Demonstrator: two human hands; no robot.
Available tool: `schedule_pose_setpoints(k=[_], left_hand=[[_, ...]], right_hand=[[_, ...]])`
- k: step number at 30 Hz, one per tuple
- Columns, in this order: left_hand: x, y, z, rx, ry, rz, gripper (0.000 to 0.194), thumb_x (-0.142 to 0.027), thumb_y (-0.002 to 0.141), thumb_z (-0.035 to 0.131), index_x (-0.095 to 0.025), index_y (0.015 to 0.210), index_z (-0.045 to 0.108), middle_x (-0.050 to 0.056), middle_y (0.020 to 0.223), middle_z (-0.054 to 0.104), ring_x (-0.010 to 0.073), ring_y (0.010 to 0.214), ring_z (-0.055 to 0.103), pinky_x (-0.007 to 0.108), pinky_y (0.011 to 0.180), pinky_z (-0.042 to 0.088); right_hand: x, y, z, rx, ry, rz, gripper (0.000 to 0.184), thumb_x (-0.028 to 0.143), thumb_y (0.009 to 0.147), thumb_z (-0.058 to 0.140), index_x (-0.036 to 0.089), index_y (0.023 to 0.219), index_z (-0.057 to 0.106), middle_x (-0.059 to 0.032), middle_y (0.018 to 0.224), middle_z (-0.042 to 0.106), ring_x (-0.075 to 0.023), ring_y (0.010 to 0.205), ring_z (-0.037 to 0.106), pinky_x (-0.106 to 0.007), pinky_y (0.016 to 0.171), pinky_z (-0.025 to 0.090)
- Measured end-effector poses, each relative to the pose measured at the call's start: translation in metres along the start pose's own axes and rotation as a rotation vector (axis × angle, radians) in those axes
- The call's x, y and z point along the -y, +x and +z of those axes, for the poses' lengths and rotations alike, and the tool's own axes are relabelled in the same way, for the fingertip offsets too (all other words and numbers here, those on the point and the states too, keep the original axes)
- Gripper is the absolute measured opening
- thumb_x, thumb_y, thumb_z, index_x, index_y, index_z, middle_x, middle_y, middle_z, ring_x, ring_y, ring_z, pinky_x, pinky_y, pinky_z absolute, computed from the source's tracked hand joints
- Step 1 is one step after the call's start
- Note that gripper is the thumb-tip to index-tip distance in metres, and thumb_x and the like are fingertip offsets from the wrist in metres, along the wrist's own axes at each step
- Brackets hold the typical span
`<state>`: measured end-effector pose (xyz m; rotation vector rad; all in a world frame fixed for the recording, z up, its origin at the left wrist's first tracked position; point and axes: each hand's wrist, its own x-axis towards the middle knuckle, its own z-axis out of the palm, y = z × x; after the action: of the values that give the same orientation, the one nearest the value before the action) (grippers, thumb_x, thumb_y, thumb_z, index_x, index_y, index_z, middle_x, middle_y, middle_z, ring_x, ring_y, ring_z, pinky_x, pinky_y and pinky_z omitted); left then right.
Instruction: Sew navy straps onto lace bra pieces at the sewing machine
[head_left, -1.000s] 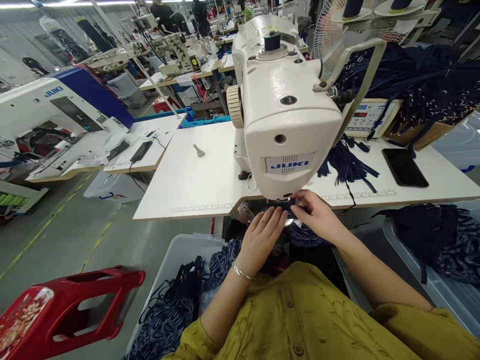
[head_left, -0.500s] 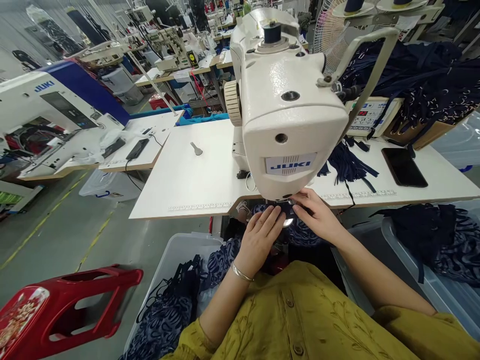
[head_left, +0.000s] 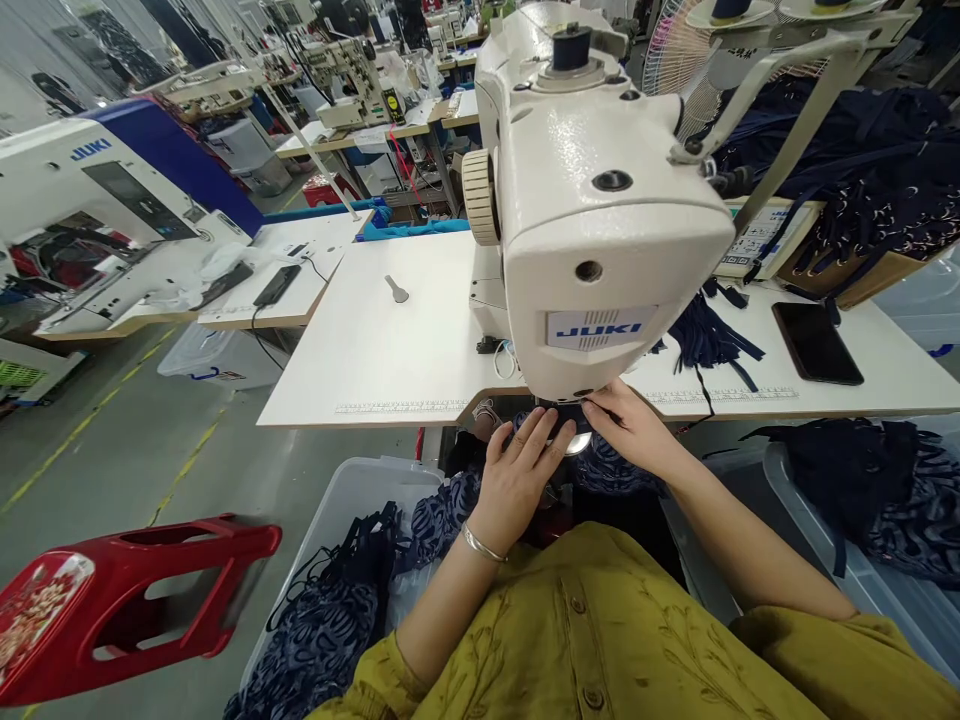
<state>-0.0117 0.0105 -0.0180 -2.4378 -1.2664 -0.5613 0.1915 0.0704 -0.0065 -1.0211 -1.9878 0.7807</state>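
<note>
A person in an olive shirt (head_left: 577,640) is sitting at a white sewing machine (head_left: 600,230), both hands working beneath its head. The left hand (head_left: 517,475) is lying palm down, its fingers extended and slightly apart, the fingertips pressing on a small piece of navy fabric (head_left: 574,412) just in front of the machine's needle area. The right hand (head_left: 634,425) is curling in from the right, its thumb touching the fabric's right edge; the machine is partly hiding its fingertips, so whether they are pinching cannot be told. Navy straps (head_left: 709,335) and a black phone (head_left: 817,343) are lying on the white table (head_left: 390,350) at right. Patterned navy garments (head_left: 330,610) are filling a bin (head_left: 386,470) at near left.
</note>
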Motion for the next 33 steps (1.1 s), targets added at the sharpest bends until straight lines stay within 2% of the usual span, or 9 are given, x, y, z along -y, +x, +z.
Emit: schedule_pose_setpoints(k=[3,7,13,21,26,31,33], left_hand=[[-0.0001,0.001,0.0002,0.0,0.01,-0.005,0.048,-0.009,0.095,0.039,-0.025,0.139,0.047,0.007,0.139,0.054,0.0189,0.133,0.046,0.037,0.108,0.029],[-0.0007,0.0022,-0.0003,0.0,0.009,-0.013,0.048,-0.009,0.095,0.039,-0.025,0.139,0.047,0.007,0.139,0.055,0.0192,0.132,0.046,0.037,0.107,0.031],[-0.0016,0.0025,-0.0008,0.018,0.005,-0.03,0.047,-0.01,0.096,0.037,-0.025,0.139,0.047,0.006,0.142,0.052,0.0187,0.133,0.045,0.037,0.107,0.031],[-0.0015,0.0035,-0.0012,0.023,-0.006,-0.032,0.049,-0.007,0.095,0.034,-0.025,0.139,0.046,0.005,0.144,0.05,0.0178,0.135,0.043,0.036,0.106,0.03],[-0.0011,0.0027,-0.0005,0.036,-0.018,-0.031,0.048,-0.008,0.096,0.034,-0.024,0.14,0.045,0.004,0.145,0.049,0.0179,0.135,0.042,0.036,0.105,0.03],[-0.0001,0.0025,0.0008,0.014,-0.03,-0.02,0.045,-0.01,0.097,0.036,-0.024,0.139,0.046,0.003,0.143,0.051,0.0173,0.135,0.042,0.036,0.105,0.031],[-0.0002,0.0024,0.0011,0.005,-0.033,-0.026,0.044,-0.011,0.097,0.037,-0.024,0.138,0.047,0.004,0.142,0.052,0.0177,0.134,0.043,0.036,0.105,0.031]], right_hand=[[-0.0004,0.0013,0.0001,-0.001,-0.038,0.015,0.035,0.036,0.098,0.038,0.029,0.121,0.063,-0.0105,0.122,0.055,-0.0284,0.12,0.052,-0.045,0.102,0.046],[-0.0018,0.0029,0.0003,-0.008,-0.055,0.012,0.032,0.036,0.098,0.038,0.026,0.107,0.067,-0.0102,0.107,0.058,-0.0286,0.112,0.055,-0.046,0.1,0.046],[-0.0009,0.0033,0.0021,-0.019,-0.052,0.026,0.027,0.03,0.097,0.039,0.024,0.096,0.066,-0.0096,0.106,0.057,-0.0268,0.112,0.053,-0.043,0.1,0.044],[-0.003,0.0037,0.0044,-0.042,-0.084,0.037,0.029,0.032,0.097,0.039,0.024,0.095,0.066,-0.0102,0.104,0.058,-0.0274,0.105,0.055,-0.044,0.099,0.045],[-0.0056,0.001,0.0049,-0.041,-0.096,0.061,0.03,0.035,0.097,0.04,0.024,0.094,0.067,-0.0093,0.092,0.056,-0.0265,0.1,0.057,-0.043,0.096,0.047],[-0.0064,-0.0012,0.0059,-0.052,-0.089,0.055,0.03,0.036,0.097,0.04,0.025,0.101,0.068,-0.0097,0.108,0.058,-0.0268,0.11,0.055,-0.043,0.099,0.046],[-0.006,-0.0013,0.006,-0.049,-0.095,0.049,0.03,0.035,0.097,0.04,0.025,0.101,0.067,-0.0096,0.108,0.059,-0.0268,0.112,0.055,-0.043,0.099,0.046]])
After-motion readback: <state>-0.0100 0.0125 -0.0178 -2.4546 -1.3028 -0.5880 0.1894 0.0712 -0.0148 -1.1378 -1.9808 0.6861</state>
